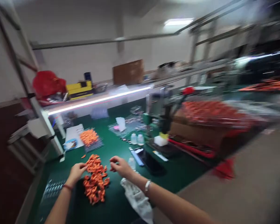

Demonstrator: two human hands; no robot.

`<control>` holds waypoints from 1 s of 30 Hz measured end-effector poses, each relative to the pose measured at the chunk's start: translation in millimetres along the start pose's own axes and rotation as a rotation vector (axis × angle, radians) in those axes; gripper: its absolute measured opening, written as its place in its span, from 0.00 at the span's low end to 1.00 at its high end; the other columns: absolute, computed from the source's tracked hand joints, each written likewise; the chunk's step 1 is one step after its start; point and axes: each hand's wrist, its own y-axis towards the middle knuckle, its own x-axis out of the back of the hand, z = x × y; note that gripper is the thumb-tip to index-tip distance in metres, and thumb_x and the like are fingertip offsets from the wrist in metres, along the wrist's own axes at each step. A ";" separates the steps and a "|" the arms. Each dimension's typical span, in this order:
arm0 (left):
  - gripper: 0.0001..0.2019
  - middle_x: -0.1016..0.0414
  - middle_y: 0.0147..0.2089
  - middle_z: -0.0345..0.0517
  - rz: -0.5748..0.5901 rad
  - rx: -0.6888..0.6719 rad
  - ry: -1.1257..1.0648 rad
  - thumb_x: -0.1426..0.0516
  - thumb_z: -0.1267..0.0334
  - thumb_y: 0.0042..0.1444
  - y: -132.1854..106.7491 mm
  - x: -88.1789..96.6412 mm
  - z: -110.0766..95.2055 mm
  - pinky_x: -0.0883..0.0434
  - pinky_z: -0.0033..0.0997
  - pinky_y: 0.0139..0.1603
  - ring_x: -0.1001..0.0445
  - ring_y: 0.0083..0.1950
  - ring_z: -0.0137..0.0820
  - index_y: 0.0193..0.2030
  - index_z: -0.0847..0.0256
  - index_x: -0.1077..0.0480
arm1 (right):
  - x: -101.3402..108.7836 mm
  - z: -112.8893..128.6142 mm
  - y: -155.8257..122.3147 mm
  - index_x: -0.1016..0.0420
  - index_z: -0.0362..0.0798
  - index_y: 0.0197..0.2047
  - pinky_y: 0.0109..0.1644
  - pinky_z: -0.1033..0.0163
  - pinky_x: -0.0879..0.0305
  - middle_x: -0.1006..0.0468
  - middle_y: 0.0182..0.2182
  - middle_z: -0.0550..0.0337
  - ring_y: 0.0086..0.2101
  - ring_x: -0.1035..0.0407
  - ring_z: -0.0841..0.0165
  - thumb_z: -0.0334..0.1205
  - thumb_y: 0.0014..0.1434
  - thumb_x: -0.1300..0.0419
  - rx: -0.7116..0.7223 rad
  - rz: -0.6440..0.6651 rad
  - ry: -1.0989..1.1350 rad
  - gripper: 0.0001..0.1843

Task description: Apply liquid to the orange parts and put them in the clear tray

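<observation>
Right now your left hand [77, 171] rests at the left edge of a heap of small orange pieces [95, 180] on the green table [177, 174], its fingers curled in and touching the nearest pieces; the blur hides whether it actually grips one. Your right hand [120, 166] hovers just right of the heap's upper end, thumb and fingertips pinched together, though what they pinch, if anything, is too small to make out. That heap lies between your two hands, running from near your wrists up toward the middle of the table.

Below your right forearm a crumpled clear plastic bag [137, 200] lies on the table. Farther back, a wire tray [93, 143] carries a second batch of orange pieces [89, 137], with a sheet of white paper [73, 133] just to its left. Two small clear bottles [137, 139] stand near the table's middle, and a dark flat tray [151, 161] sits right of your right hand. A long lit strip [98, 100] runs under the shelf behind, where a red bag [48, 83] and a yellow box [79, 89] rest.
</observation>
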 end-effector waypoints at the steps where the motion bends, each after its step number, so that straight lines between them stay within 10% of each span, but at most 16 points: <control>1: 0.16 0.27 0.57 0.50 0.018 0.043 0.003 0.41 0.58 0.65 -10.1 4.6 19.9 0.24 0.47 0.50 0.25 0.51 0.42 0.56 0.61 0.30 | -6.4 -10.3 3.6 0.30 0.45 0.57 0.48 0.51 0.27 0.27 0.52 0.52 0.46 0.27 0.62 0.45 0.67 0.39 -0.025 0.027 0.021 0.19; 8: 0.15 0.27 0.56 0.50 0.051 0.063 -0.008 0.41 0.58 0.65 -16.9 -6.8 57.8 0.24 0.46 0.50 0.24 0.51 0.41 0.56 0.61 0.30 | -19.3 -37.4 -5.6 0.29 0.45 0.56 0.47 0.53 0.26 0.26 0.50 0.53 0.44 0.26 0.64 0.45 0.67 0.40 -0.055 0.134 0.089 0.18; 17: 0.15 0.29 0.59 0.52 -0.227 0.031 -0.076 0.41 0.59 0.65 -82.6 13.4 95.8 0.29 0.54 0.57 0.27 0.57 0.43 0.55 0.61 0.29 | -38.5 -34.1 -37.0 0.28 0.44 0.52 0.44 0.55 0.26 0.24 0.45 0.55 0.40 0.26 0.66 0.46 0.68 0.40 0.025 0.209 0.194 0.16; 21: 0.14 0.24 0.56 0.49 -0.321 0.000 -0.264 0.48 0.55 0.68 -127.5 -0.7 62.7 0.36 0.47 0.66 0.27 0.59 0.42 0.49 0.56 0.24 | -58.2 -25.3 -62.8 0.27 0.44 0.50 0.44 0.56 0.27 0.24 0.43 0.56 0.38 0.26 0.67 0.47 0.68 0.41 0.078 0.208 0.258 0.15; 30: 0.26 0.19 0.38 0.48 -0.281 0.152 -1.294 0.29 0.44 0.44 -218.5 -107.1 -47.2 0.27 0.30 0.41 0.22 0.40 0.35 0.45 0.57 0.24 | -44.5 -19.2 -119.0 0.24 0.49 0.39 0.45 0.61 0.28 0.24 0.36 0.58 0.39 0.26 0.65 0.56 0.59 0.34 0.045 0.159 0.388 0.18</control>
